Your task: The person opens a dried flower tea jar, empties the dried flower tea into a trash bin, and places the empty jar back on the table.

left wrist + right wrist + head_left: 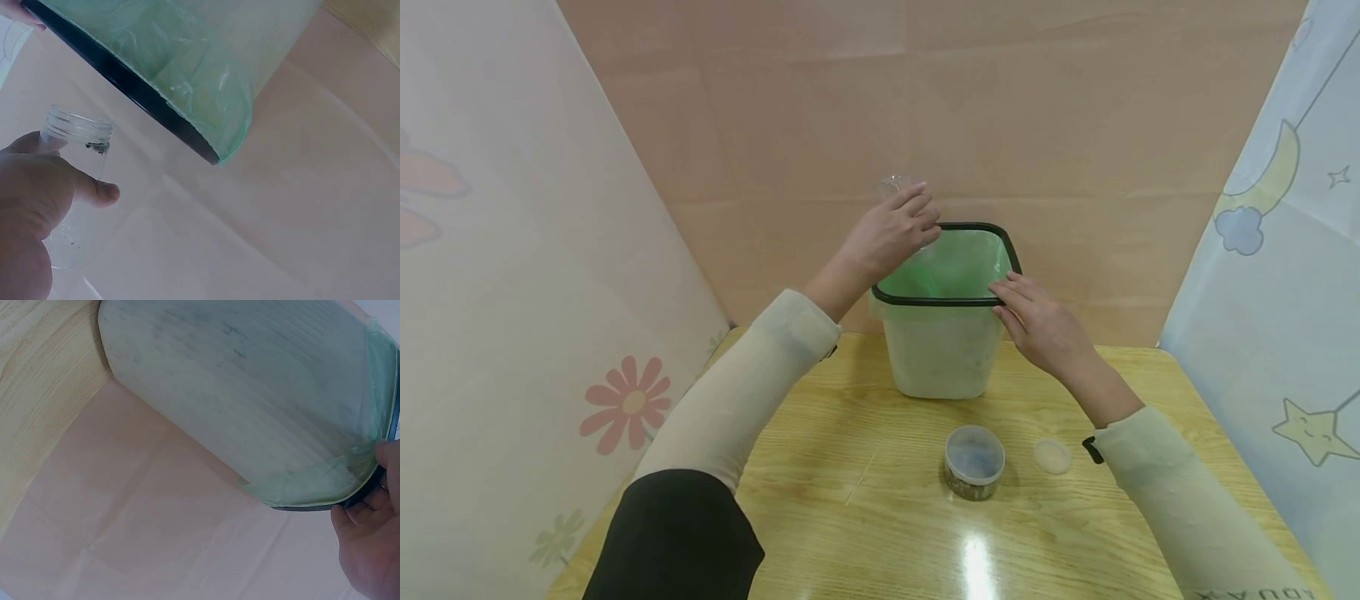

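My left hand [895,229] grips a clear screw-neck jar [81,128] above the left side of a waste bin [942,358]. The jar tilts with its mouth down toward the bin's opening, and a few dark bits cling inside near its neck. A green plastic liner [206,94] covers the inside of the bin and folds out beneath the black rim [940,302]. At the rim's front right corner, my right hand [1045,325] holds on, thumb on the outer side. The bin stands upright on the table.
In front of the bin, a round tub [974,462] with a pale rim and darker lower part stands on the wooden table [820,492]. A flat translucent disc [1052,456] lies right of it. A paper-like backdrop [790,150] rises close behind the bin.
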A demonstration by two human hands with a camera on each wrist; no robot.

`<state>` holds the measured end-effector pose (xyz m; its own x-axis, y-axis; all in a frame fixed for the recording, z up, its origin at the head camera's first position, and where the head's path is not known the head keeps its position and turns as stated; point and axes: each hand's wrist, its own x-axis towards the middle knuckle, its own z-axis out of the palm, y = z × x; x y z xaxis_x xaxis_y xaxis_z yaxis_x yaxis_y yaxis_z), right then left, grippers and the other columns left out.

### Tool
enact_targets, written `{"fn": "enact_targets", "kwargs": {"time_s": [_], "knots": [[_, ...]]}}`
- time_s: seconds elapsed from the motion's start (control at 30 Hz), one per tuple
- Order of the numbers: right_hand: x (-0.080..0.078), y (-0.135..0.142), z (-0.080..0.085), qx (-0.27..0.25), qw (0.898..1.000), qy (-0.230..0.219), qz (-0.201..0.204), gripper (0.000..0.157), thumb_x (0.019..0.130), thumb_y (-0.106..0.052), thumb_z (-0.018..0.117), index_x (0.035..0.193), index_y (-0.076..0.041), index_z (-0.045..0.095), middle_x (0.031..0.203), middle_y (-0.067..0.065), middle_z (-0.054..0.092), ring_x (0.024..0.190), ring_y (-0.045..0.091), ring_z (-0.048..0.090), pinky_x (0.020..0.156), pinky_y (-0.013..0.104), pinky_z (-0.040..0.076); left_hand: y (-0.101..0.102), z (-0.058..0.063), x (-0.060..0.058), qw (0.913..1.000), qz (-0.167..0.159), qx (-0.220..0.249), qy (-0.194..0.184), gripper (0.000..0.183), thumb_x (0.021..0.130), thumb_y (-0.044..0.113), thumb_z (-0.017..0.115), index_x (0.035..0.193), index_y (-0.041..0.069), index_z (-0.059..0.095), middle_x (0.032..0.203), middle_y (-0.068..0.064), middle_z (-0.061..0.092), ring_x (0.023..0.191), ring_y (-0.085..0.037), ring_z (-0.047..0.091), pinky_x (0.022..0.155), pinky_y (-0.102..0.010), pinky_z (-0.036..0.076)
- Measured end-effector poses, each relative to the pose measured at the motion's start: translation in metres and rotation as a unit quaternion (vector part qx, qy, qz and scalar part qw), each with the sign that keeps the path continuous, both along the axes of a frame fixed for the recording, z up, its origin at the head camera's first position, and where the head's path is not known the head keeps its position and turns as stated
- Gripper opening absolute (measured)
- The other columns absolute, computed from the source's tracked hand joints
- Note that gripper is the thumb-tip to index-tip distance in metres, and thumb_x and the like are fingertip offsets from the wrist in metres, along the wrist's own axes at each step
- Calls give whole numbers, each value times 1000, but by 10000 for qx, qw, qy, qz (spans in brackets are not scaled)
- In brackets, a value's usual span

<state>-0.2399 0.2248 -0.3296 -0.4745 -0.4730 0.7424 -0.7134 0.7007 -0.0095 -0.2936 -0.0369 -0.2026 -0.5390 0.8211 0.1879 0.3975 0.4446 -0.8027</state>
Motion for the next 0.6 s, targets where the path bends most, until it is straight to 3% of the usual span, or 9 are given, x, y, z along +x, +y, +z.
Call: {"fn": "enact_targets", "kwargs": {"time_s": [0.27,0.47,0.6], "knots": [[0,0,-1,4,10000,-75,-49,38,90,-1,73,126,7,65,124,25,67,127,43,56,101,57,49,1,-5,-1,9982,-45,-475,349,45,98,-5,59,138,13,57,146,-5,55,146,-29,38,126,-37,12],[-1,1,-2,7,10000,47,2,37,89,-1,73,125,7,66,123,24,67,126,43,57,99,57,50,1,-6,-1,9988,-150,-228,411,41,98,-6,58,135,12,59,144,-5,57,144,-29,40,126,-38,13],[-1,1,-3,-27,9999,116,45,38,88,1,74,124,8,66,122,25,67,125,44,57,98,57,51,5,-13,0,9981,-319,-134,508,38,99,-6,55,132,13,60,141,-3,59,141,-28,44,126,-37,16]]}}
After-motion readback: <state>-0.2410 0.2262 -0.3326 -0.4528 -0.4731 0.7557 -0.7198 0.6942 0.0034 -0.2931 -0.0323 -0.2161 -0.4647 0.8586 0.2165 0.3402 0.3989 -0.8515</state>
